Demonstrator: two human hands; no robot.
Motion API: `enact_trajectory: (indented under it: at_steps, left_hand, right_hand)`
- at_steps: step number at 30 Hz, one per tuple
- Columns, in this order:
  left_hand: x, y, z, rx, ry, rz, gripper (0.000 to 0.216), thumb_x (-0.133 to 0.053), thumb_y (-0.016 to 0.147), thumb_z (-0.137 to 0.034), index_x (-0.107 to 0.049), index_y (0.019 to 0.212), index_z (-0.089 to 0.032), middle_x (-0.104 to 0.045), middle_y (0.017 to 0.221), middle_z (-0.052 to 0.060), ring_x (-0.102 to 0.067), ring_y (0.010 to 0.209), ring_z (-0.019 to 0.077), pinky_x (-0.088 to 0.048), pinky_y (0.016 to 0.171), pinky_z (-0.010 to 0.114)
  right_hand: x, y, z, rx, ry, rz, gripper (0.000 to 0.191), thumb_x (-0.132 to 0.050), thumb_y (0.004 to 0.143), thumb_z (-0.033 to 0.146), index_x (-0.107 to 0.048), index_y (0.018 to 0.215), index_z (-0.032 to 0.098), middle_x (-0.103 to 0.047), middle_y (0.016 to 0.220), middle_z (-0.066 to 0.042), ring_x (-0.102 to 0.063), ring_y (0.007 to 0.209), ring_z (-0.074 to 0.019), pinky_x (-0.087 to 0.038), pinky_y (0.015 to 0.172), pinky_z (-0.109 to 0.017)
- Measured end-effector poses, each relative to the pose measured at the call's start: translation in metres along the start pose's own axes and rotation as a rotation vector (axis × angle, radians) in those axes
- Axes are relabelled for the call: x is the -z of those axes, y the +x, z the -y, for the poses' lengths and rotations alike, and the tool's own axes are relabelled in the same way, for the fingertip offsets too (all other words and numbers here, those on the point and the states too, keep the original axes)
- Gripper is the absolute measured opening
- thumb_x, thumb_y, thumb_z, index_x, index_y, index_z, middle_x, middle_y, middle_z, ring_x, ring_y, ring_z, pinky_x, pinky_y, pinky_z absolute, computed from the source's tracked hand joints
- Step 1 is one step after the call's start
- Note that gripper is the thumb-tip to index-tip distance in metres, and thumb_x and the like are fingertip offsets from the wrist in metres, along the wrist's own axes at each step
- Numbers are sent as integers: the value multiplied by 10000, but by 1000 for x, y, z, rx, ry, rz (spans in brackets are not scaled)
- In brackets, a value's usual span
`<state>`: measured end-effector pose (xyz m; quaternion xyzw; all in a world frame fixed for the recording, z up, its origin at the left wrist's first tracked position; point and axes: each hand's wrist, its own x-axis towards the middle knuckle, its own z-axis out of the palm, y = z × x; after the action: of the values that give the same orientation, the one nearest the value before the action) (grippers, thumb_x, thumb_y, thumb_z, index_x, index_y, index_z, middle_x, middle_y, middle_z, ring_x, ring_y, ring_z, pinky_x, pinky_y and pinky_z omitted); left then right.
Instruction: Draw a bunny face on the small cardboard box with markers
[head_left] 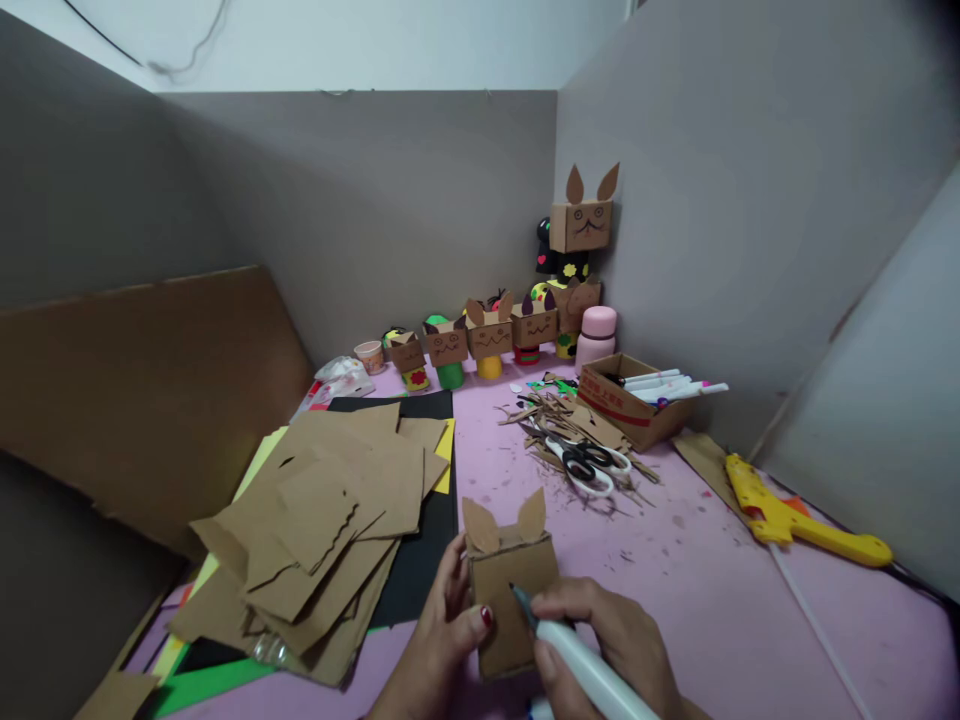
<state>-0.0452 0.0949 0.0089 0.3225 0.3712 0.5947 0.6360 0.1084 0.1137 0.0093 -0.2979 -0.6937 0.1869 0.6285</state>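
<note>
A small cardboard box with two pointed cardboard ears stands at the near middle of the table, its front face plain. My left hand grips the box along its left side, thumb on the front face. Between the fingers of my right hand is a white marker pen with a grey tip. The tip is at the upper middle of the box's front, and I cannot tell whether it touches. A blue-and-white object, partly hidden, lies below the box.
Cut cardboard sheets are piled at left. Scissors lie on cardboard scraps, near a box of markers. A yellow glue gun rests at right. Cardboard animal-head figures and a pink bottle stand at the back.
</note>
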Motion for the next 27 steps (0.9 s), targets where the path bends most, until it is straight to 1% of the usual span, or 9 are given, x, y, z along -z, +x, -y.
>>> enact_trajectory:
  at_steps: [2,4,7,10,15,18,20,24,27]
  left_hand:
    - [2,-1,2,1,19,4,819,-817,651,-412,-456,1375,-284,-539,1424,103,-381,1364,342,-288,1113,437]
    - [3,-2,2,14,43,4,823,-825,641,-416,-460,1368,-292,-531,1431,100,-364,1376,337,-275,1121,432]
    - [4,-3,2,31,62,9,806,-824,647,-408,-463,1359,-301,-518,1443,97,-376,1370,338,-272,1123,435]
    - [3,-2,4,15,30,20,813,-823,646,-402,-454,1363,-295,-512,1447,105,-370,1373,350,-269,1125,454]
    - [4,-3,7,47,38,-58,855,-856,582,-422,-487,1344,-303,-491,1469,94,-259,1426,363,-247,1140,458]
    - [6,-4,6,78,72,-87,867,-863,559,-438,-497,1334,-313,-473,1485,84,-204,1444,367,-222,1150,464]
    - [6,-3,6,81,77,-68,893,-866,553,-441,-480,1348,-312,-468,1489,90,-224,1436,374,-209,1153,475]
    - [5,-1,7,48,49,-23,919,-859,574,-431,-442,1381,-295,-488,1469,115,-349,1383,378,-241,1139,485]
    - [6,0,8,43,73,-34,909,-860,570,-440,-458,1371,-291,-475,1481,111,-344,1387,372,-242,1142,473]
  right_hand:
    - [-2,0,-2,57,-18,-12,169,-524,699,153,-530,825,265,-612,549,48,-574,409,-120,-446,438,-210]
    - [-2,-1,-4,69,-20,-9,150,-501,710,150,-506,808,263,-601,544,44,-558,402,-120,-426,429,-220]
    - [-2,-1,-6,66,-6,26,124,-477,734,167,-495,816,258,-595,547,33,-541,397,-127,-408,412,-234]
    - [1,1,-8,90,-9,36,145,-458,744,157,-483,843,260,-585,541,34,-522,381,-127,-387,392,-232]
    - [5,6,-8,140,26,134,233,-493,726,98,-489,899,254,-623,594,26,-563,415,-125,-411,409,-213]
    - [4,5,-8,135,4,111,219,-484,733,99,-491,892,250,-619,592,22,-566,425,-130,-422,417,-221]
    - [4,4,-9,131,0,92,210,-478,735,103,-489,884,251,-610,580,26,-557,415,-129,-422,415,-222]
    - [5,3,-12,140,24,160,233,-506,742,95,-496,917,249,-645,623,18,-598,456,-132,-450,437,-217]
    - [7,3,-13,136,16,174,238,-517,739,92,-511,919,246,-661,627,13,-613,467,-137,-457,442,-224]
